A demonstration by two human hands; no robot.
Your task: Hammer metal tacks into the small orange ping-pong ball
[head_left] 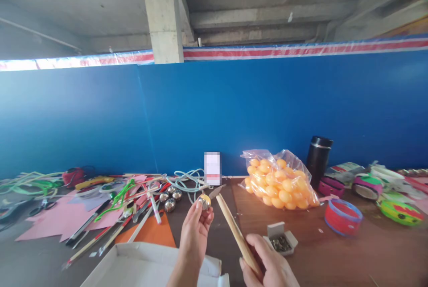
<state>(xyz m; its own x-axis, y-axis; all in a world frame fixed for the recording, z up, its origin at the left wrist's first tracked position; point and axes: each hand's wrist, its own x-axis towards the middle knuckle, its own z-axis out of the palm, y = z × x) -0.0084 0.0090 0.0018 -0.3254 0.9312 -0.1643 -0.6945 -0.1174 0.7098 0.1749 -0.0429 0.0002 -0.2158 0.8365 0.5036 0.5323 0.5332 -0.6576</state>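
Observation:
My left hand [196,229] pinches a small shiny ball [204,201] with silver and gold tones, held up above the table. In my right hand [265,260] is a light wooden stick [234,229], gripped at its lower end, its tip slanting up toward the ball without touching it. A pointed brownish piece [216,192] shows just beyond the stick's tip; whether it is joined to the stick I cannot tell. Several silver balls [170,205] sit on the table left of my left hand.
A white box [133,264] lies open at the front. Behind my right hand are a small box of metal bits [281,243] and a clear bag of orange balls [281,184]. A black bottle [319,160] stands farther right. Pink paper [53,215], pens and cords spread leftward.

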